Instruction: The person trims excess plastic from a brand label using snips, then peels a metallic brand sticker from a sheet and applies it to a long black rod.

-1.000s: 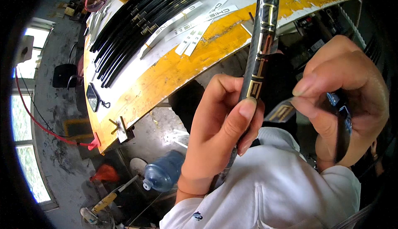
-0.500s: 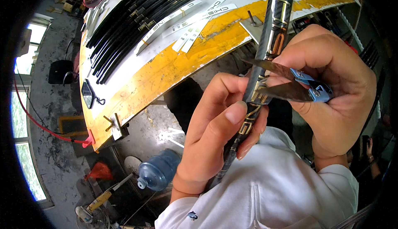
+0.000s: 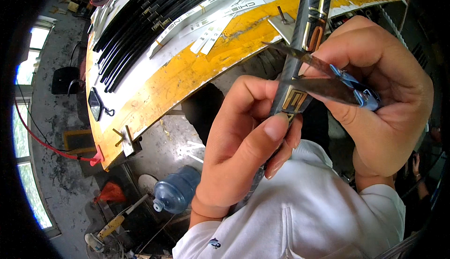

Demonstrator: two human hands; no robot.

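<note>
A black carbon-look rod with gold lettering runs from the top of the view down to my lower chest. My left hand wraps around its lower part, the thumb lying on the lettering and the fingers behind. In my right hand is a pair of small snips with two dark pointed blades and blue metal fittings. Its blades are spread and lie across the front of the rod, just above the left thumb. My right fingertips are close to the rod; whether they touch it I cannot tell.
Beyond my hands stands a white table with a worn yellow edge. On it lie several black rods, white printed strips and a black-cased device. A clamp grips the table's edge. A blue water bottle lies on the floor.
My left hand has slid slightly up the rod, and its thumb now covers letters that showed before. The snips have shifted a little, with their upper tip reaching farther left past the rod.
</note>
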